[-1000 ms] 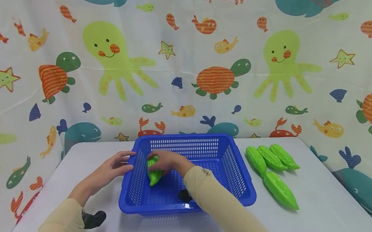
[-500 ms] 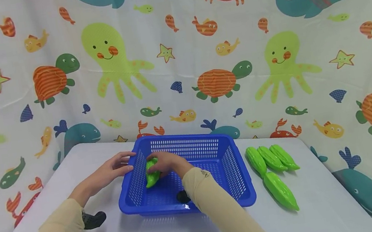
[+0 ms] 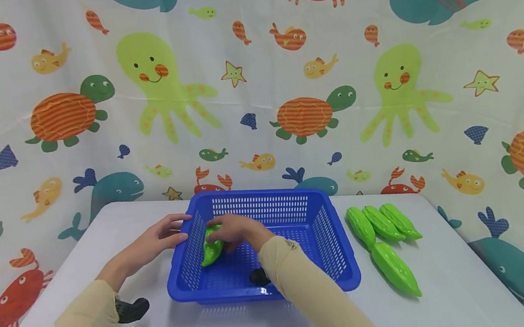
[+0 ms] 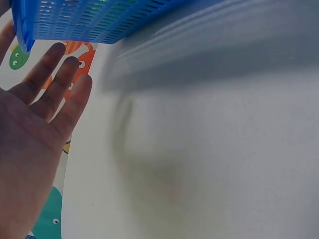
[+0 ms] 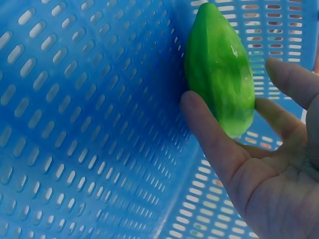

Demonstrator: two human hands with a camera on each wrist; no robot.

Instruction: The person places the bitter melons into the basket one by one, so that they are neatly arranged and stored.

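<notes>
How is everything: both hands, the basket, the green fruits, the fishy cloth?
Left hand: outstretched, at the basket's left rim.
Right hand: inside the basket, at a fruit; grip unclear.
Basket: upright, uncovered.
Fruit inside: near the basket's left end.
Four fruits: lying on the table, right of the basket.
Cloth: hanging behind.

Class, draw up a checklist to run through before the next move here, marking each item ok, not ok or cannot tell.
1. Basket upright on the table: ok.
2. Green pod inside the basket: ok.
3. Right grip at that pod: ok.
4. Pod held firmly: cannot tell; pressure doesn't show.
5. Left grip bracing the basket: cannot tell; it's at the left rim, contact unclear.
6. Table right of the basket free of pods: not ok; four other green pods lie there.
</notes>
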